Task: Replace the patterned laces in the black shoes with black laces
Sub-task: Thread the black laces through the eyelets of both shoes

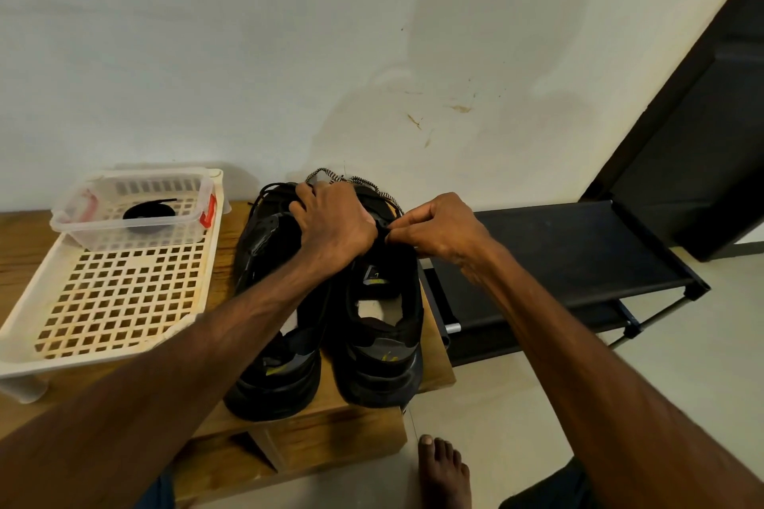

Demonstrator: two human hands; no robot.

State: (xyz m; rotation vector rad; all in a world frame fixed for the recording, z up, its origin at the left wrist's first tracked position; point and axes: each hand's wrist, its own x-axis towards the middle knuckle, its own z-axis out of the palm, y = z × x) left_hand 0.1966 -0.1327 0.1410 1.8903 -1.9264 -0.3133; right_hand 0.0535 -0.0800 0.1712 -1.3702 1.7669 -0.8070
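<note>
Two black shoes stand side by side on a wooden bench, heels toward me. The left shoe carries black laces at its front. The right shoe has a black-and-white patterned lace looping out beyond its toe. My left hand lies over the front of the right shoe, its fingers curled down into the lacing. My right hand pinches something small and dark at the shoe's right side. A coiled black lace lies in a clear plastic box.
The clear box with red clips sits in a cream perforated tray on the bench's left part. A black shoe rack stands to the right, a dark door frame behind it. A bare foot is on the tiled floor.
</note>
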